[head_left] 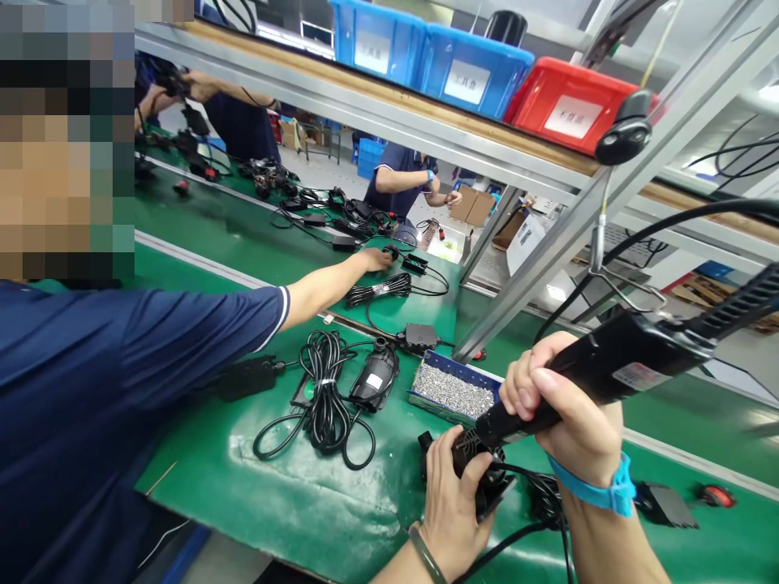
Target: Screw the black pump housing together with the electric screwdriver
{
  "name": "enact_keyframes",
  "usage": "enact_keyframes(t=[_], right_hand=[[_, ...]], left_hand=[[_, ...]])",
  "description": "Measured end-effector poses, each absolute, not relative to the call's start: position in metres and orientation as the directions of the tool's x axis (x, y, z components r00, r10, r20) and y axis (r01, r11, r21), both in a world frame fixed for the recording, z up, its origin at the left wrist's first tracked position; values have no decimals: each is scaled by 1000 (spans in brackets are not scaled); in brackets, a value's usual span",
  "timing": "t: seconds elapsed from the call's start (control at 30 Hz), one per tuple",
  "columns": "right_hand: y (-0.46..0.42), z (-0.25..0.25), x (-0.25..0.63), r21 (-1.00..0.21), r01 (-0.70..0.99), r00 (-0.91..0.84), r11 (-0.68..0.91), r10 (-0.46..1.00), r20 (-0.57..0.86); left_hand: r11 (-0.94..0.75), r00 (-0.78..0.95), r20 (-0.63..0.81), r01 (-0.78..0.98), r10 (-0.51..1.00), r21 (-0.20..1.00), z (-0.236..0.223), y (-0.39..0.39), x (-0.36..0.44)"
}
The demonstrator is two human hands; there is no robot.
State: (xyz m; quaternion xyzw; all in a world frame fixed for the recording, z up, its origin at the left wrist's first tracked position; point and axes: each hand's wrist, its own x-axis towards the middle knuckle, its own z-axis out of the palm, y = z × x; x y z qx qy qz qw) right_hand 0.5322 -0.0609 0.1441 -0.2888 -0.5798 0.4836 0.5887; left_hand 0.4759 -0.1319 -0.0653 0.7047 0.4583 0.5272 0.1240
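Observation:
My right hand [563, 410] is wrapped round a black electric screwdriver [614, 369] that hangs from a cable, its tip pointing down and left onto a small black pump-like device [480, 466]. My left hand [454, 495] grips that device from the left and below, holding it on the green mat [304, 495]. A black cord runs from the device to the right. A blue strap is on my right wrist.
A blue tray of small screws [450, 389] sits just behind the device. Another black device with a coiled cable [332, 397] lies to the left. A co-worker in a dark blue shirt at left reaches across to the conveyor [377, 259]. Blue and red bins [569, 101] stand on the shelf above.

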Motion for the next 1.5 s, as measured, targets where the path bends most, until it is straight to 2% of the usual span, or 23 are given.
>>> enact_keyframes(t=[0.17, 0.27, 0.33, 0.37, 0.43, 0.5, 0.53, 0.57, 0.63, 0.7, 0.77, 0.83, 0.97, 1.17, 1.33, 1.5], right_hand=[[-61, 147, 537, -882, -232, -113, 410, 889, 443], [-66, 163, 554, -820, -203, 28, 535, 840, 542], [-73, 176, 569, -783, -122, 152, 610, 791, 593], [-76, 180, 577, -775, -79, 191, 627, 772, 606], [-82, 184, 591, -784, -43, 222, 620, 771, 597], [-86, 182, 602, -805, -86, 208, 586, 801, 561], [-88, 178, 605, -819, -120, 198, 561, 822, 534], [-89, 174, 608, -832, -154, 189, 533, 842, 505], [-91, 165, 611, -849, -223, 171, 478, 877, 449], [-91, 158, 610, -851, -300, 141, 431, 902, 407], [-89, 154, 607, -839, -363, 102, 405, 913, 396], [-85, 152, 601, -824, -406, 69, 396, 912, 404], [-78, 151, 589, -807, -442, 13, 391, 903, 430], [-79, 153, 577, -830, -435, -79, 350, 903, 422], [-82, 157, 567, -825, -470, -198, 313, 874, 444], [-82, 158, 556, -874, -342, -195, 345, 884, 425]], left_hand=[[-555, 51, 603, 459, 796, 694, -73, -126, 465], [-553, 219, 508, 353, 833, 755, -60, -116, 444], [-504, 286, 419, 385, 862, 773, -37, -108, 434], [-468, 287, 373, 454, 882, 758, -22, -104, 431], [-406, 275, 299, 639, 914, 653, 8, -97, 432], [-407, 333, 233, 757, 913, 511, 32, -89, 433], [-441, 394, 200, 761, 897, 475, 40, -84, 431], [-491, 472, 170, 724, 865, 485, 45, -78, 427], [-585, 662, 130, 533, 738, 611, 49, -65, 412], [-594, 822, 122, 291, 556, 751, 46, -52, 394], [-562, 878, 151, 151, 454, 813, 40, -43, 383], [-572, 848, 206, 133, 489, 810, 32, -40, 381], [-604, 740, 262, 236, 620, 761, 15, -44, 392], [-651, 707, 310, 275, 636, 708, 4, -43, 392], [-612, 656, 266, 376, 706, 696, -10, -43, 387], [-565, 613, 246, 403, 751, 720, -20, -46, 386]])
